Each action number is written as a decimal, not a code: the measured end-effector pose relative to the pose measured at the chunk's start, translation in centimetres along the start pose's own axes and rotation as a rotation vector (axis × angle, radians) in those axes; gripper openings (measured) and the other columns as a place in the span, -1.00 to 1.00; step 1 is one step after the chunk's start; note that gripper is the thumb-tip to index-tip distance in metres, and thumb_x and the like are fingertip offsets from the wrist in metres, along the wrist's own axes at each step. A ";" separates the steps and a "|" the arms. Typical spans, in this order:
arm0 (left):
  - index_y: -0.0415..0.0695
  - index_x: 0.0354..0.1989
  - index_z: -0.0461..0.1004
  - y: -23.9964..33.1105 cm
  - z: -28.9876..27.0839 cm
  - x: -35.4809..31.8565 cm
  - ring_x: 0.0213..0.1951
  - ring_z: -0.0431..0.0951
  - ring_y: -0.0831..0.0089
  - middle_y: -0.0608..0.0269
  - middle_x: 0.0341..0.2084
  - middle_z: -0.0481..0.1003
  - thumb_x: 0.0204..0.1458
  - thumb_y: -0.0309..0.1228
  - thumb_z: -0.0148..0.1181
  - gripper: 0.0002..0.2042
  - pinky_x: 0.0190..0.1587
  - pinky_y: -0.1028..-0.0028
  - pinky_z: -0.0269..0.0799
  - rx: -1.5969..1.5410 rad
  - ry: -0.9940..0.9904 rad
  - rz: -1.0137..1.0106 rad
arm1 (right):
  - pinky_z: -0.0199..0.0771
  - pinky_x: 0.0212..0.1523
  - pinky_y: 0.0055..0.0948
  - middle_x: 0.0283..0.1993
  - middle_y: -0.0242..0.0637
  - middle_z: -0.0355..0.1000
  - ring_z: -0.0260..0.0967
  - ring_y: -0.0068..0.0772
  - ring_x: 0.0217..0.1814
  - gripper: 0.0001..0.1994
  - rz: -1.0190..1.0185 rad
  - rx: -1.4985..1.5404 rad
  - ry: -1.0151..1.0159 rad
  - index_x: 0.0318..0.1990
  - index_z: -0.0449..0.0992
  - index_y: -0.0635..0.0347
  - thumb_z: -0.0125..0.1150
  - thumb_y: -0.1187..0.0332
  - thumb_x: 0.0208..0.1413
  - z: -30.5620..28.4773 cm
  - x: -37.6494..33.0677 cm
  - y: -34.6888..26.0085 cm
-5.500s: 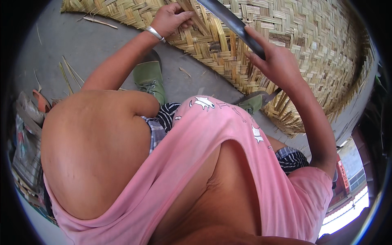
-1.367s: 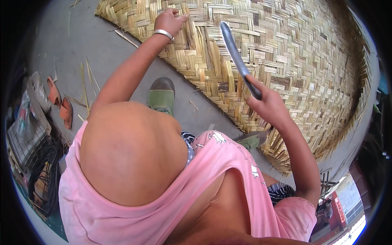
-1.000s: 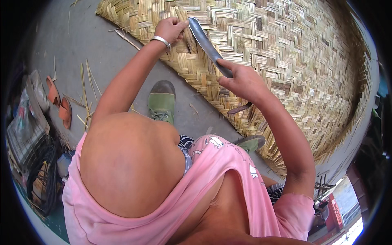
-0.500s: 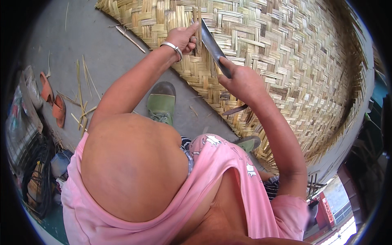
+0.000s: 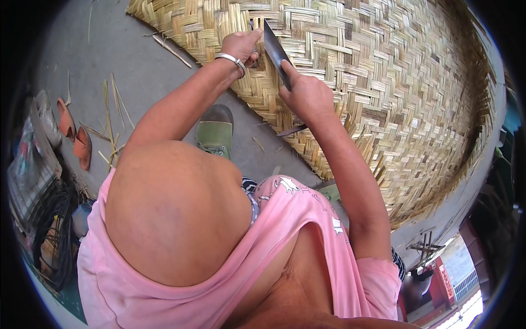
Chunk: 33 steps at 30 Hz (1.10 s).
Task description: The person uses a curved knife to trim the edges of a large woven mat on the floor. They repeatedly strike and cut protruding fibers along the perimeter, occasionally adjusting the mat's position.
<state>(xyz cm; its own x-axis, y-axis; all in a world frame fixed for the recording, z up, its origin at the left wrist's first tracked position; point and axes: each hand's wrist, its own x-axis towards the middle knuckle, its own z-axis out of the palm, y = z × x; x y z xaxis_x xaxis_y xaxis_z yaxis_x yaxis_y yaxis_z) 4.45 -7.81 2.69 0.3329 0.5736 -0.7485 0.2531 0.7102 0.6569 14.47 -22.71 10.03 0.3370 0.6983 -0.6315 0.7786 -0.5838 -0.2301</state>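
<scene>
A large woven mat [image 5: 356, 104] of pale split strips lies under both hands, its edge running diagonally toward my feet. My left hand [image 5: 241, 46], a silver bangle at its wrist, is closed at the mat's near-left part. Thin brown strips are pinched there, mostly hidden by the fingers. In my right hand [image 5: 308, 90] is a knife with a long dark blade [image 5: 275, 48], pointing up and left beside the left fingertips. The dark tail of its handle [image 5: 292, 130] sticks out below the hand.
Loose straw strips [image 5: 109, 118] and a pair of orange slippers [image 5: 82, 148] lie on the grey floor at left. A green shoe [image 5: 215, 131] stands by the mat's edge. Bags and coiled black cable [image 5: 57, 247] sit at far left. The mat's right side curls upward [image 5: 479, 104].
My right hand and the knife have shifted left and slightly up, bringing the blade nearer the left fingers. The brown strips that stood above my left hand now barely show.
</scene>
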 end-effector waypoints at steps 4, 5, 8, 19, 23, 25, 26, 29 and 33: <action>-0.09 -0.43 0.35 -0.1 0.1 0.1 -0.77 0.32 0.65 0.46 -0.71 0.31 0.09 -0.20 0.27 -0.73 -0.80 0.63 0.13 0.008 0.023 -0.047 | 0.52 -0.18 -0.12 -0.32 -0.13 0.56 0.54 -0.09 -0.23 -0.43 0.013 0.013 0.005 0.31 0.26 -0.33 0.09 0.12 0.07 0.2 -0.1 0.1; -0.09 -0.42 0.35 0.2 0.2 0.2 -0.77 0.33 0.64 0.45 -0.71 0.31 0.09 -0.21 0.27 -0.73 -0.80 0.62 0.14 0.018 0.032 -0.060 | 0.52 -0.19 -0.12 -0.32 -0.13 0.56 0.54 -0.09 -0.23 -0.43 0.016 0.010 0.008 0.31 0.26 -0.33 0.09 0.12 0.07 0.3 -0.1 0.2; -0.14 -0.38 0.37 0.3 0.5 1.2 -0.75 0.40 0.57 0.36 -0.67 0.38 0.08 -0.25 0.25 -0.76 -0.79 0.58 0.16 0.030 0.093 -0.071 | 0.53 -0.21 -0.11 -0.29 -0.14 0.56 0.55 -0.09 -0.22 -0.45 0.004 -0.003 -0.015 0.28 0.24 -0.25 0.09 0.16 0.08 -0.2 -0.3 -0.1; -0.18 -0.66 0.41 1.5 -2.8 2.8 -0.66 0.43 0.37 0.16 -0.70 0.45 -0.08 0.02 0.33 -0.53 -0.50 0.31 0.41 1.151 -0.008 0.495 | 0.53 -0.23 -0.14 -0.28 -0.14 0.56 0.55 -0.11 -0.22 -0.44 0.013 -0.119 -0.047 0.31 0.21 -0.20 0.04 0.18 0.11 -0.8 -0.8 -0.9; -0.17 -0.65 0.44 0.9 -3.2 3.6 -0.58 0.46 0.27 0.07 -0.69 0.45 -0.09 0.09 0.28 -0.50 -0.40 0.27 0.41 1.285 0.027 0.591 | 0.53 -0.27 -0.12 -0.35 -0.14 0.55 0.54 -0.09 -0.30 -0.42 0.001 -0.172 -0.041 0.32 0.21 -0.26 0.08 0.15 0.08 -1.3 -2.5 0.8; -0.16 -0.62 0.46 1.0 -3.1 3.6 -0.58 0.47 0.26 0.08 -0.69 0.44 -0.07 0.08 0.27 -0.52 -0.40 0.27 0.41 1.298 0.021 0.602 | 0.53 -0.28 -0.13 -0.36 -0.14 0.54 0.53 -0.08 -0.32 -0.42 0.001 -0.246 -0.081 0.31 0.21 -0.26 0.08 0.16 0.08 -2.3 -4.2 1.6; -0.15 -0.61 0.47 0.7 -3.1 3.6 -0.59 0.47 0.28 0.09 -0.69 0.44 -0.06 0.07 0.26 -0.53 -0.40 0.27 0.41 1.304 0.029 0.622 | 0.53 -0.27 -0.11 -0.38 -0.14 0.54 0.53 -0.06 -0.32 -0.38 -0.004 -0.247 -0.076 0.33 0.19 -0.27 0.12 0.18 0.05 -2.2 -5.1 2.5; -0.16 -0.53 0.49 0.8 -3.5 3.5 -0.63 0.46 0.40 0.18 -0.70 0.43 0.00 0.03 0.25 -0.56 -0.47 0.34 0.40 1.152 -0.033 0.574 | 0.53 -0.33 -0.12 -0.41 -0.12 0.55 0.55 -0.07 -0.37 -0.36 0.002 -0.163 -0.077 0.34 0.19 -0.17 0.12 0.25 0.02 -4.7 -8.0 4.4; -0.20 -0.40 0.49 1.0 -6.6 2.4 -0.70 0.38 0.62 0.37 -0.69 0.38 0.07 -0.04 0.26 -0.60 -0.64 0.56 0.29 0.243 0.063 0.370 | 0.55 -0.43 -0.20 -0.45 -0.11 0.54 0.54 -0.11 -0.45 -0.32 -0.145 0.196 0.501 0.34 0.20 -0.20 0.21 0.30 -0.01 -9.3 -8.8 0.0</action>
<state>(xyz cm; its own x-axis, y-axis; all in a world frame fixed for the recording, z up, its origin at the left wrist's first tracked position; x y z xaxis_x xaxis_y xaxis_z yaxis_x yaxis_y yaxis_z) -0.43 -3.03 0.95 0.3874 0.7999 -0.4583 0.3356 0.3407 0.8782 16.46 -25.01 22.47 0.4816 0.8606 -0.1654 0.7387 -0.5002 -0.4518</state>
